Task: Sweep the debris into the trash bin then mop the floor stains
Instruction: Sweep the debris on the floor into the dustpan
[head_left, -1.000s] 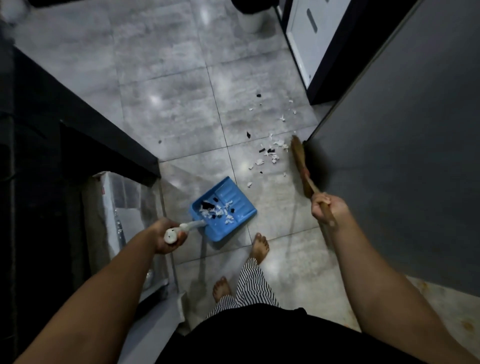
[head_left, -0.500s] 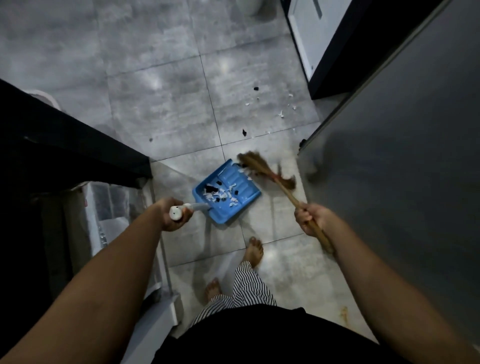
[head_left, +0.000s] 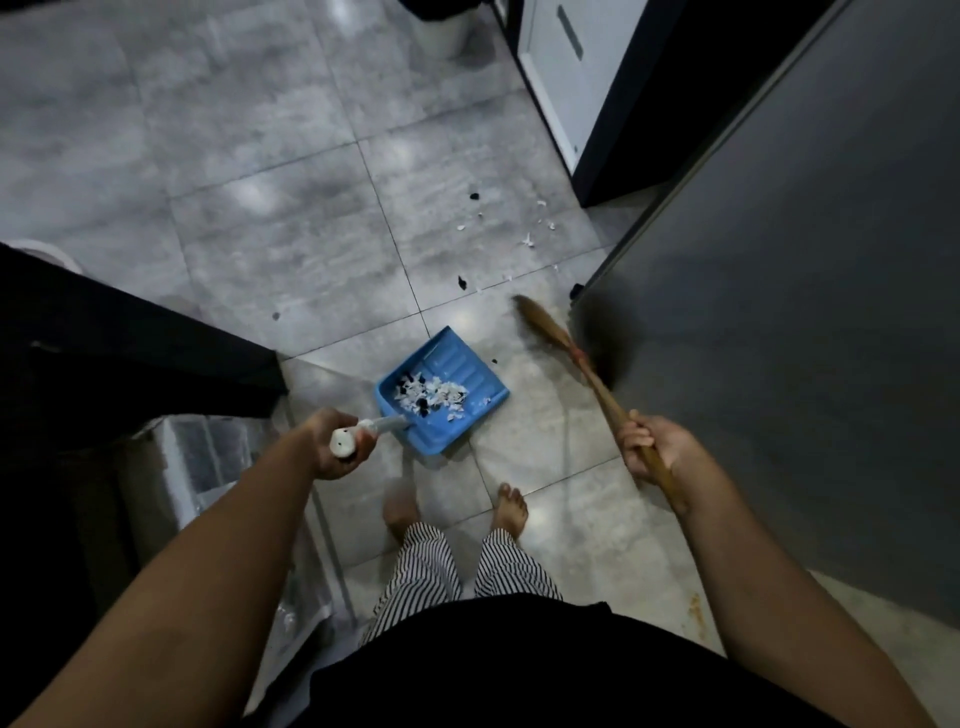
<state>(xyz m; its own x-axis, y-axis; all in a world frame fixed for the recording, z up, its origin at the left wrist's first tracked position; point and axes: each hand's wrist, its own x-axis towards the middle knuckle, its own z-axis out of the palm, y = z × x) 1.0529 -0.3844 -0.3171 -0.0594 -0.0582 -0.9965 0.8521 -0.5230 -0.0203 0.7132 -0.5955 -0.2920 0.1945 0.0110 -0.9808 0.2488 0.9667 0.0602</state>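
- Sweeping seen from above, read as a clock face with 12 o'clock pointing away from the person's bare feet (head_left: 511, 506) on a grey tiled floor (head_left: 234, 156).
- On one side, the left hand (head_left: 332, 444) is closed around the white handle (head_left: 371, 427) of a blue dustpan (head_left: 462, 364).
- The dustpan sits low near the middle of the view, just past the feet. Whether its lip touches the tiles I cannot tell.
- On the other side, the right hand (head_left: 649, 447) is closed around the wooden stick of a broom (head_left: 550, 332), at 3 o'clock from the dustpan and apart from it.
- A heap of white and black scraps (head_left: 431, 392) lies inside the dustpan, so part of the sweeping looks done.
- Loose scraps (head_left: 527, 240) lie on the tiles toward 12 and 1 o'clock, well beyond the dustpan's lip, not yet gathered.
- Emptying is not yet done. A pale bin (head_left: 447, 31) with a dark top, probably the trash bin, stands far off at 12 o'clock, cut by the frame edge.
- Mopping looks unstarted. No mop is in view, and an orange-brown stain (head_left: 693, 605) marks the floor at 4 o'clock, beside a tall dark appliance (head_left: 805, 312).
- The dustpan's long axis runs from 8 to 2 o'clock, with the handle toward 8 and the open lip toward 2.
- The broom's long axis runs from 5 to 11 o'clock, with the stick end toward 5. Its blurred bristles point toward 11, near the loose scraps and the appliance's foot.
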